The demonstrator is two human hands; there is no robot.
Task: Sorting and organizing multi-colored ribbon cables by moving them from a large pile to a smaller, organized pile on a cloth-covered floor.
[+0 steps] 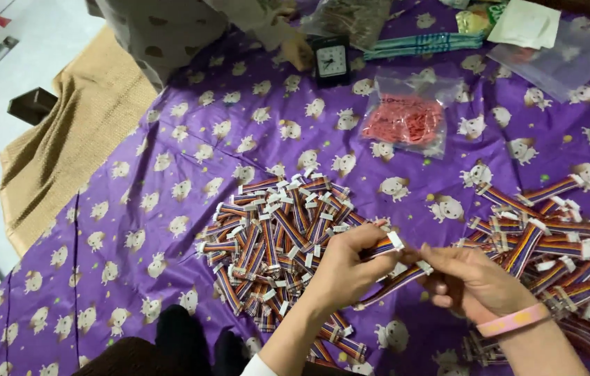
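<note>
Striped ribbon cables [385,245] are pinched between the left hand [345,268] and right hand [469,282], seemingly a small bundle, beside the cable pile [274,237].

We see a purple cloth [170,146] with white animal prints covering the surface. On it lie two heaps of striped ribbon cables [274,237] [559,237], a bag of red bands [406,118], a black clock [331,61] and a clear bag [552,59].
</note>
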